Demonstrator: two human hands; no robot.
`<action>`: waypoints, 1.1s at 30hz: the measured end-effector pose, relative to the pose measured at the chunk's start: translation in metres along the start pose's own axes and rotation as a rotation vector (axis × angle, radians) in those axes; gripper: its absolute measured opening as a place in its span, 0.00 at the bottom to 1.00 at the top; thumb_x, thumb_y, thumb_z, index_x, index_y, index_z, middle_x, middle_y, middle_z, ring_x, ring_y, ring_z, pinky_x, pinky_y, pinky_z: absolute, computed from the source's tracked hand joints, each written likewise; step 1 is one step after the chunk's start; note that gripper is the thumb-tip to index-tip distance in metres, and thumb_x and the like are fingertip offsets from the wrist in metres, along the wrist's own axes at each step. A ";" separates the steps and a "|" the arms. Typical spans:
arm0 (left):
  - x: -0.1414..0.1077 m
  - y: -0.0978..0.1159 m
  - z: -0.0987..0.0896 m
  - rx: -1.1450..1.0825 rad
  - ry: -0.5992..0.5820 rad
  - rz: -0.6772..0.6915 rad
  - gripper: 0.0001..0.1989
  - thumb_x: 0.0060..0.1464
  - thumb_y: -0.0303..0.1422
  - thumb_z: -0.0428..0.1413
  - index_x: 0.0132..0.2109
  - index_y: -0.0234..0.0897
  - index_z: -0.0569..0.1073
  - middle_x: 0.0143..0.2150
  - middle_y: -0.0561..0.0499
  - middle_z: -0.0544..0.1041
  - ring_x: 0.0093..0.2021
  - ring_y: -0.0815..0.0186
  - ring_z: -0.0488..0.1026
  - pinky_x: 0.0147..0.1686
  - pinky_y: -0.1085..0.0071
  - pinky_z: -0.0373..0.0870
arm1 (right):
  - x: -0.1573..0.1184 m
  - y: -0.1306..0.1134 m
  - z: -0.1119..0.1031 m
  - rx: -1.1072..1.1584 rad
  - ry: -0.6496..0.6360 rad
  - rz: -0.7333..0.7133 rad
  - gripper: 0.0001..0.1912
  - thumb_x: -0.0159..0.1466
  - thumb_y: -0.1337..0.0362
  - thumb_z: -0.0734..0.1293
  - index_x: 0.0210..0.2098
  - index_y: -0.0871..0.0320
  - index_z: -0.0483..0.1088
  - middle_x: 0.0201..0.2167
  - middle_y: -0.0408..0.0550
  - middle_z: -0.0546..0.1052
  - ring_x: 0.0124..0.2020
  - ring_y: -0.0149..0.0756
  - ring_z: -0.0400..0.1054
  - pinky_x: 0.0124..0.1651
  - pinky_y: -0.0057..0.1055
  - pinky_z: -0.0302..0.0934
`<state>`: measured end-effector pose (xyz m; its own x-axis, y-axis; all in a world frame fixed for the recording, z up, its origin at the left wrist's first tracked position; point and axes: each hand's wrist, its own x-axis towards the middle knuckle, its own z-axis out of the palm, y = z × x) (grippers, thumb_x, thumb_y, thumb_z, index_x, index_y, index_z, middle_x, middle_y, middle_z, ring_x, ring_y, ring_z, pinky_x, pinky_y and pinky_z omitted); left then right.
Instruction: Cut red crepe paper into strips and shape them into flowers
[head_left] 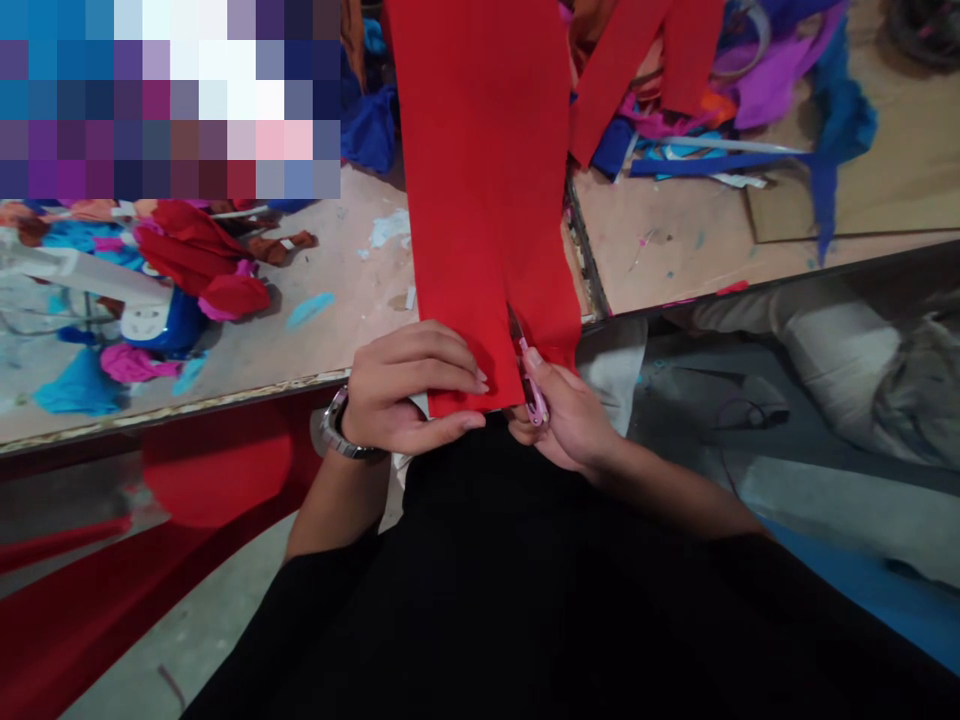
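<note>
A long strip of red fabric (487, 180) runs from the table toward my body, its near end at the table's front edge. My left hand (416, 385), with a metal wristwatch (341, 425), lies on the near end, fingers flat on top and thumb apart along the front edge. In my right hand (566, 405) is a pair of pink-handled scissors (534, 395), closed in my grip. Their blade points away from me at a lengthwise slit in the fabric, right of my left fingertips. The lower fingers of my right hand are partly hidden.
Coloured cloth scraps (202, 250) and a white-and-blue device (150, 310) lie on the left of the table. More red strips (622, 70), scraps and a cardboard sheet (877, 190) are at right. A gap (589, 260) divides the tabletops. Red fabric (217, 460) hangs below left.
</note>
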<state>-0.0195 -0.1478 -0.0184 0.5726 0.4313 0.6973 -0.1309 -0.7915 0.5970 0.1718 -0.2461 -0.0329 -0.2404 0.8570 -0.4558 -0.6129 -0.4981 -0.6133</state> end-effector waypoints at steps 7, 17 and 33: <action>-0.003 -0.001 -0.001 0.051 0.019 -0.022 0.12 0.55 0.42 0.71 0.43 0.44 0.81 0.36 0.50 0.85 0.36 0.63 0.84 0.40 0.65 0.82 | -0.006 -0.003 0.003 -0.004 0.004 -0.006 0.26 0.67 0.39 0.71 0.32 0.54 0.65 0.13 0.31 0.59 0.14 0.23 0.44 0.18 0.24 0.41; -0.001 0.001 0.003 0.007 -0.002 0.011 0.14 0.54 0.38 0.72 0.45 0.42 0.81 0.37 0.48 0.85 0.37 0.62 0.84 0.40 0.64 0.82 | -0.006 -0.003 0.002 -0.006 0.034 -0.021 0.27 0.65 0.39 0.73 0.29 0.54 0.64 0.15 0.33 0.60 0.15 0.23 0.46 0.18 0.24 0.42; -0.010 0.004 -0.015 0.227 -0.205 -0.193 0.14 0.67 0.38 0.61 0.57 0.47 0.81 0.54 0.44 0.83 0.55 0.58 0.80 0.57 0.56 0.77 | -0.005 0.006 -0.011 -0.202 0.101 -0.130 0.28 0.69 0.37 0.68 0.28 0.54 0.64 0.16 0.35 0.63 0.17 0.26 0.54 0.20 0.27 0.48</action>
<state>-0.0380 -0.1482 -0.0169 0.7229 0.5044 0.4722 0.1652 -0.7898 0.5907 0.1776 -0.2545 -0.0411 -0.0867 0.9030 -0.4208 -0.4690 -0.4097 -0.7825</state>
